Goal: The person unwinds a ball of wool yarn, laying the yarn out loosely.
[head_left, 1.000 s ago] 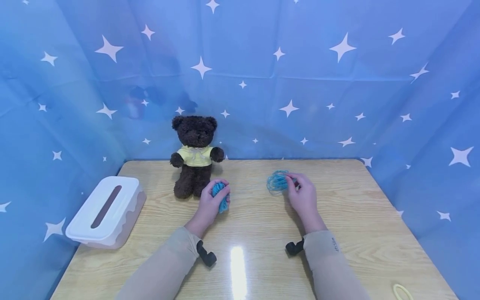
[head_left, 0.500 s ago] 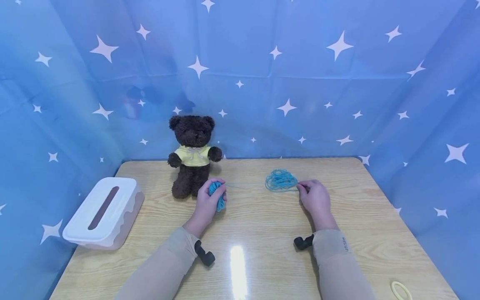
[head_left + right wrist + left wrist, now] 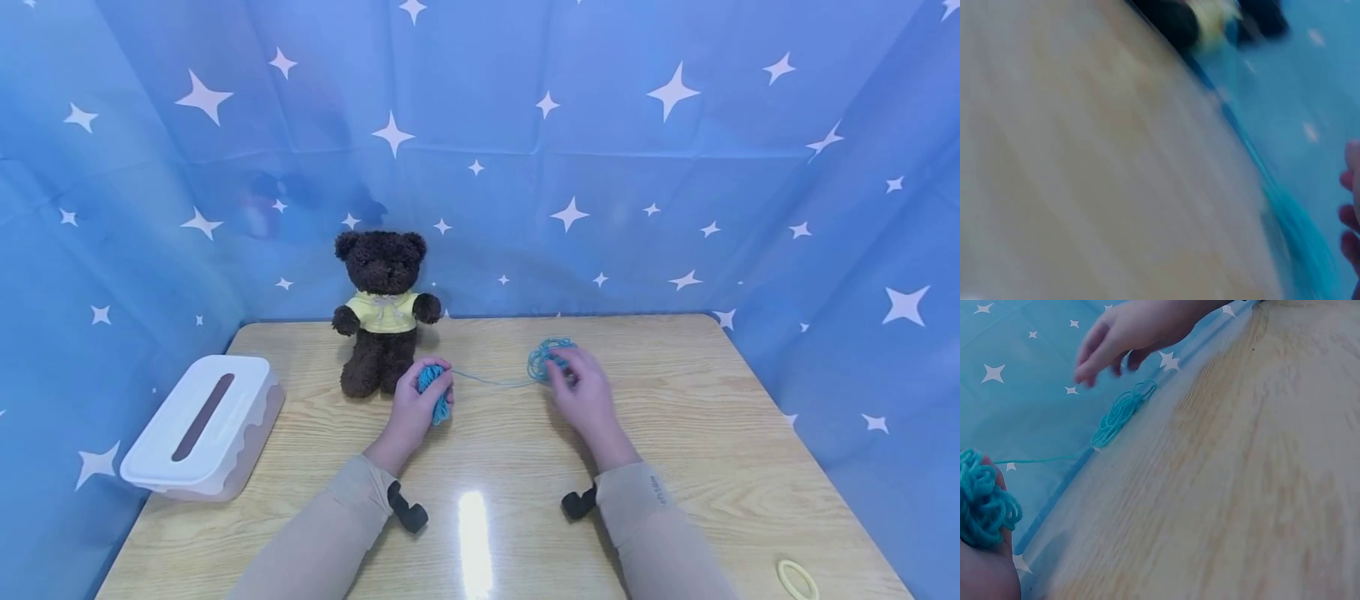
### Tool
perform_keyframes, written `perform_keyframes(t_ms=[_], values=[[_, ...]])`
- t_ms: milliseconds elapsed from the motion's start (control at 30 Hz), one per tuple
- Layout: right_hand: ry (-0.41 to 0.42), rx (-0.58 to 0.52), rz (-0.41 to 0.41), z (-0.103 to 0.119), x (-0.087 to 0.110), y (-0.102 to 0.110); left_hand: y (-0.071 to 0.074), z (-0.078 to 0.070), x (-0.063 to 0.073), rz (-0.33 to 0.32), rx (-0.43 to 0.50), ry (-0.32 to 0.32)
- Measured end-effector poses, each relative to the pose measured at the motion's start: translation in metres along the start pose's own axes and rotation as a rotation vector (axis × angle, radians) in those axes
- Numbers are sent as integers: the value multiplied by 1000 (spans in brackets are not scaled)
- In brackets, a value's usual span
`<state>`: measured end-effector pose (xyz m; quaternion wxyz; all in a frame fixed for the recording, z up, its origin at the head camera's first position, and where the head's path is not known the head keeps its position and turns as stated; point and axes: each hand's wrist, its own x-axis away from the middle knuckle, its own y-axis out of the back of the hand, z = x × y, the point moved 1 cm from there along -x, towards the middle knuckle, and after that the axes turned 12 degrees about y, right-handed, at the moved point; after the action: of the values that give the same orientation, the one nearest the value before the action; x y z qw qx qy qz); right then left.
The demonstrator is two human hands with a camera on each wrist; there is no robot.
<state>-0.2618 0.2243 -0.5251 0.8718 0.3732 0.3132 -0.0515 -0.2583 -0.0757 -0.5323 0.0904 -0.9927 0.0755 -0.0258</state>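
Note:
My left hand (image 3: pixel 408 408) grips a bundle of turquoise yarn (image 3: pixel 431 380). Loops of that bundle (image 3: pixel 982 503) bulge past the palm in the left wrist view. From it a single strand runs right to a loose coil of the same yarn (image 3: pixel 540 360) lying on the table. My right hand (image 3: pixel 588 398) is over the coil's right part and hides some of it. Seen from the left wrist, that right hand (image 3: pixel 1141 331) hovers just above the coil (image 3: pixel 1121 415) with loosely bent fingers and no yarn between them. Its fingers (image 3: pixel 1350 215) stand apart from the blurred yarn in the right wrist view.
A dark brown teddy bear (image 3: pixel 382 312) in a yellow hoodie sits behind my left hand. The white slotted-lid box (image 3: pixel 206 425) stands at the table's left edge. A pale yellow ring (image 3: pixel 797 579) lies at front right. A starry blue curtain (image 3: pixel 480 83) surrounds the wooden table (image 3: pixel 705 433).
My right hand first drew yarn out to the right, then let go and came back left over the coil. The strand between the bundle and coil now sags. My left hand has stayed nearly still.

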Motion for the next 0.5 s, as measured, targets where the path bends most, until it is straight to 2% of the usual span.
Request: perform_keyframes(t_ms=[100,233,367,500], values=[[50,-126,109,26,0,-25,0,0,1,21,-8,-1],[38,-217,202,54,0,-49,1,2,0,40,-13,-9],[45,-212,220,69,-2,-65,1,2,-1,50,-19,-27],[70,-181,199,74,-4,-74,1,2,-1,51,-37,-39]])
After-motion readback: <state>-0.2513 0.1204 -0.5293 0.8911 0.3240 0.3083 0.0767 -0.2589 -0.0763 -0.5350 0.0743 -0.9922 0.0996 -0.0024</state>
